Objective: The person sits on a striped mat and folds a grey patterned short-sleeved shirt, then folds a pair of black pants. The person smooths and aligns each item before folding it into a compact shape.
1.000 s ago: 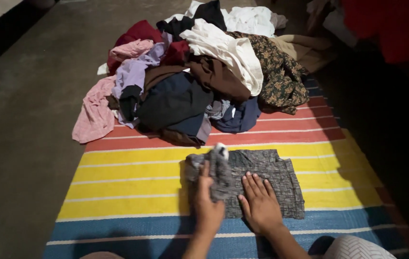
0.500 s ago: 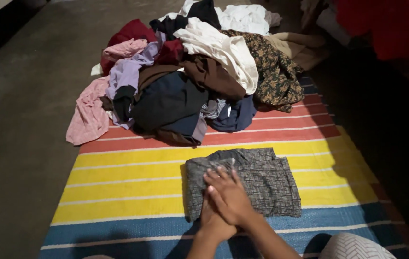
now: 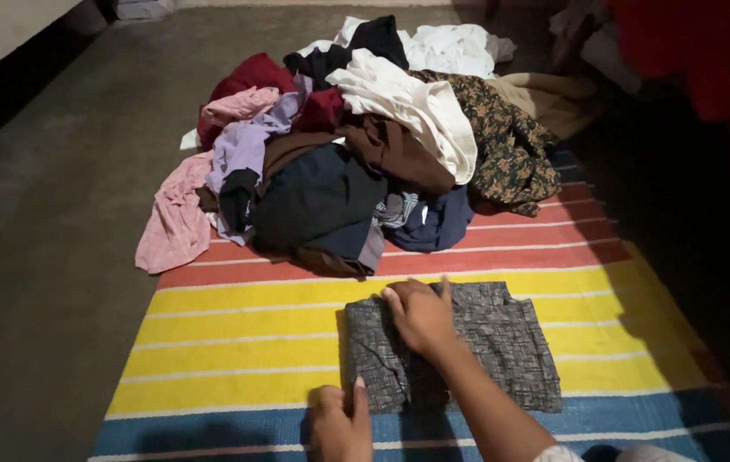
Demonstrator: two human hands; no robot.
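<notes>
Hands at work on a folded grey checked cloth garment [image 3: 451,346], lying on the yellow band of a striped woven floor mat [image 3: 237,342]. Right hand [image 3: 421,316] open, pressed flat on top; left hand [image 3: 339,423] loosely curled at the near edge, thumb up, gripping nothing. Folding apparently near done; smoothing flat likely needed next. Heap of mixed unfolded clothes [image 3: 356,145] just beyond.

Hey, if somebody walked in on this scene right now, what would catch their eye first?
Probably the striped mat, with its bright red, yellow and blue bands across the grey floor. At its far end sits a big jumbled pile of clothes. Near the camera, a folded grey garment lies on the yellow band, with the right hand pressed flat on it and the left hand at its near edge.
</notes>
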